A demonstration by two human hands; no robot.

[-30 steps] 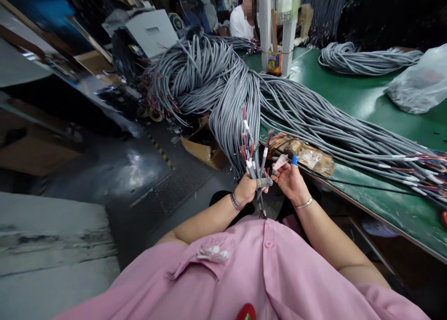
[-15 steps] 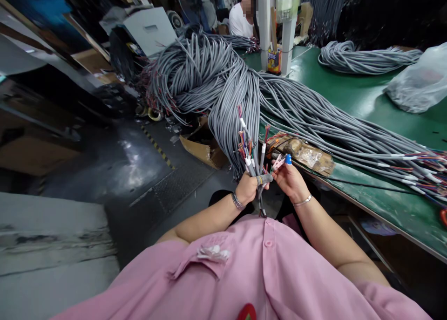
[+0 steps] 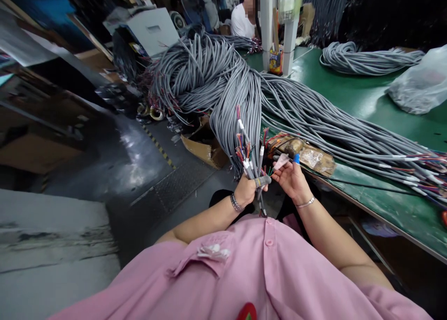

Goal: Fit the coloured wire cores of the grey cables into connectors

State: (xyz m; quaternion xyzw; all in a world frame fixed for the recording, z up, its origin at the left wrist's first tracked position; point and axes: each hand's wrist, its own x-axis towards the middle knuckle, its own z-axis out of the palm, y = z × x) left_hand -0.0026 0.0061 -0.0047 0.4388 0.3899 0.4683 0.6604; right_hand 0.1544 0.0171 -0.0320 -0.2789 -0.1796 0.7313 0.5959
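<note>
My left hand (image 3: 245, 190) is closed around several grey cables (image 3: 261, 158), whose stripped ends fan out in thin coloured wires (image 3: 241, 145) above white bands. A grey sleeve with a yellow stripe (image 3: 262, 180) covers one of its fingers, lying across the cables. Just to the right, my right hand (image 3: 293, 184) has a pale pink clip-like tool (image 3: 281, 162) between its fingers, blurred by motion. A blue cap (image 3: 296, 159) covers a fingertip of that hand. The tool's tip is close to short coloured wires (image 3: 268, 170) beside my left hand.
A large heap of grey cables (image 3: 237, 78) spreads over the green table (image 3: 310, 85) and hangs over its edge. A taped wooden block (image 3: 316, 160) lies near the edge. Farther off are a plastic bag (image 3: 421, 85), a cardboard box (image 3: 200, 152) and a seated person (image 3: 242, 19).
My right hand has shifted slightly right, away from my left hand, with the pink tool. The blue-capped finger has moved right. My left hand keeps its hold on the cables.
</note>
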